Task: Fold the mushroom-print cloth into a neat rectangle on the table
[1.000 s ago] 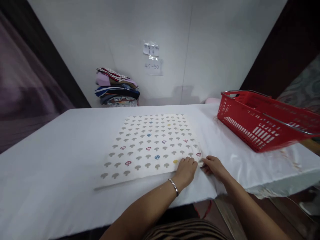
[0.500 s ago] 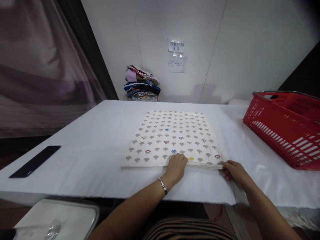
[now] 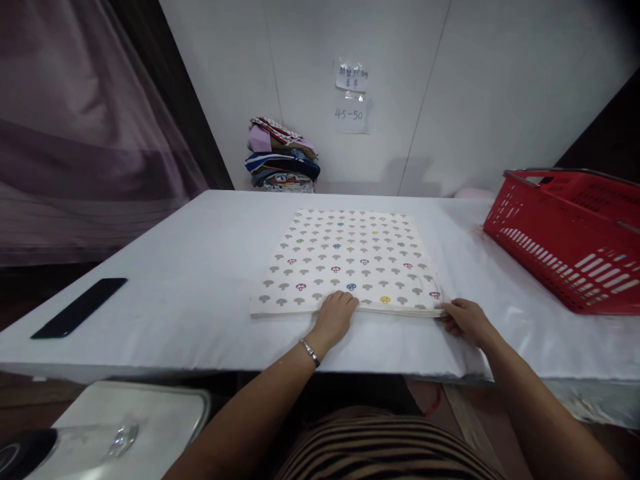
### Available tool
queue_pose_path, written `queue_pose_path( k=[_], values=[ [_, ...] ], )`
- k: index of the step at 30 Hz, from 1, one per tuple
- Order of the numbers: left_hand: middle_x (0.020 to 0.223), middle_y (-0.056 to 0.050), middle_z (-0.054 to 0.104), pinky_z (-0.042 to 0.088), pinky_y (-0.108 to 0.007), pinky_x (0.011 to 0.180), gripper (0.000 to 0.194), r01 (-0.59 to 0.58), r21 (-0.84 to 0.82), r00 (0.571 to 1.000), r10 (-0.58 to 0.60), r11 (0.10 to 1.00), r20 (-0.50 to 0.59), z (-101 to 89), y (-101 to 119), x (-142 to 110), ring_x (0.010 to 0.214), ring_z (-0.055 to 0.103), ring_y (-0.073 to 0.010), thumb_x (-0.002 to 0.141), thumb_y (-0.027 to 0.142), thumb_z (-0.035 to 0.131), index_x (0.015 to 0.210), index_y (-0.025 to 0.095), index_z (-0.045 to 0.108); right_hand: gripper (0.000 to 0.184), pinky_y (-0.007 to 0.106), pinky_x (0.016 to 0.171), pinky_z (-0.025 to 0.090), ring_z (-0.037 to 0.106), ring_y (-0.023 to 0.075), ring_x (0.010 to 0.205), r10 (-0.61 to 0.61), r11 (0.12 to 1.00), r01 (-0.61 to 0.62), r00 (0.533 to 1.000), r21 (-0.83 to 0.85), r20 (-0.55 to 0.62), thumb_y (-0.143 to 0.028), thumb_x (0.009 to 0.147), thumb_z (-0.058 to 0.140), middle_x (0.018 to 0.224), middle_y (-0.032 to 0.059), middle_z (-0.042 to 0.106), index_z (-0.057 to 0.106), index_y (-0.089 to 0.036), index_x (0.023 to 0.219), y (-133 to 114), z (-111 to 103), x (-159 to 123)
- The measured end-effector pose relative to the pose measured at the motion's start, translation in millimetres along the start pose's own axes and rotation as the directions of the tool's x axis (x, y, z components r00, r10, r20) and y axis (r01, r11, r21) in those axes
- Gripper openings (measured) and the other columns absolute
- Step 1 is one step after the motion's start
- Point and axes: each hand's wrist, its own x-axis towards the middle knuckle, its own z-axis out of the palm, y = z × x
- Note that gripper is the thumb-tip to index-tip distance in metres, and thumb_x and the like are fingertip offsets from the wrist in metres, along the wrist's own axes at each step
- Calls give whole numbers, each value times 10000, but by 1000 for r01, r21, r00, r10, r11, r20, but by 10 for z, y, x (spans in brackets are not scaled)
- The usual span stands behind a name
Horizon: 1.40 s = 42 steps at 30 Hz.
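A folded white cloth printed with grey mushrooms, a few coloured, lies flat on the white-covered table. Several layers show along its front edge. My left hand, with a metal band at the wrist, is closed over the middle of that edge, fingers on top and thumb hidden. At the front right corner, my right hand pinches the layers between thumb and fingers.
A red plastic basket stands on the right. Against the back wall is a stack of folded fabrics. A dark flat phone-like object lies at left. Below the table's left front is a white stool.
My left hand has slid left along the cloth's front edge. My right hand still pinches the corner. The whole view has shifted slightly, and the cloth's front left corner now sits a little farther right.
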Motion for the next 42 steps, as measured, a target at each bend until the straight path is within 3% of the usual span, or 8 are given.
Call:
queue_pose_path(
  k=[5,9,12,15,19,22,33,42],
  values=[
    [1000,-56,606,412,-361,862,406,-13,-36,1000,13,999,10,0,-28,-13,969,504,-195,801,5,392,1105,220,554,362,276,385,431,535,159,383,-71,980,53,994,-194,-84,-293,734,590,556,40,622,551,-127,1053,-27,31,15],
    [988,-58,622,408,-360,881,435,-5,-41,1000,6,999,13,-8,-31,-31,976,516,-194,793,-7,375,1123,214,554,566,369,586,481,637,270,687,-325,783,161,929,-600,-176,-412,784,550,785,146,664,471,-102,1251,-14,10,-43],
    [969,-54,629,410,-341,859,395,0,-40,1000,1,999,6,-18,-25,-43,946,520,-191,805,2,371,1075,207,572,494,425,750,466,578,322,966,-623,595,305,759,-744,-187,-399,832,502,1048,196,612,499,-128,1244,-43,38,-164],
    [953,-50,630,411,-327,842,385,11,-29,1000,-11,1000,6,-21,-19,-47,932,523,-188,799,0,366,1045,202,582,301,419,867,427,536,285,1027,-826,405,590,564,-699,-3,-307,875,453,1064,155,608,610,-167,1090,-138,166,-302],
    [952,-51,630,412,-328,847,406,24,-26,1000,-24,999,4,3,-25,-39,950,526,-189,782,-4,360,1060,199,575,241,412,890,412,538,251,1006,-846,200,856,396,-476,356,-269,851,519,1068,98,626,640,-230,1056,-233,444,-414],
    [960,-53,631,417,-328,850,406,50,-45,999,-50,998,-9,15,-29,-30,946,532,-189,778,5,366,1072,195,573,278,413,872,416,533,249,1002,-836,117,899,319,-422,447,-228,844,518,1090,104,618,625,-217,1101,-207,632,-427],
    [1000,-47,644,436,-308,805,440,230,-158,972,-219,960,85,-129,0,63,933,578,-194,793,48,415,1185,222,514,366,361,781,403,516,243,970,-853,-36,784,299,-620,428,-108,864,438,1074,124,607,545,-167,1209,-324,1060,-455],
    [947,-38,661,440,-323,771,407,254,-187,963,-231,949,136,-175,-52,162,897,603,-205,771,49,440,1120,237,530,255,338,719,431,538,228,851,-902,-79,820,183,-567,390,-107,881,413,947,111,616,563,-153,1082,-334,1228,-359]
  ],
)
